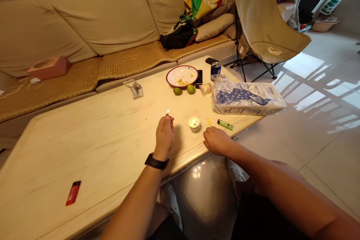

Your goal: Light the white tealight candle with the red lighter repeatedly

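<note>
Fingers of the left hand pinched together on a small lit stick, tiny flame at tip. Right hand fingers loosely together, empty, resting on the marble tabletop near its front edge, just beside a yellow stick. Lit candle cup between hands, green lighter to its right. Peacock-print tissue pack near far edge, writing unreadable. Red lighter near front edge. Beige sofa behind.

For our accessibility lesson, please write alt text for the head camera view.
A person's left hand pinches a small lit object above a pale table, while the right hand rests beside a lit candle. A green lighter lies nearby, with a plate and two limes beyond.
</note>
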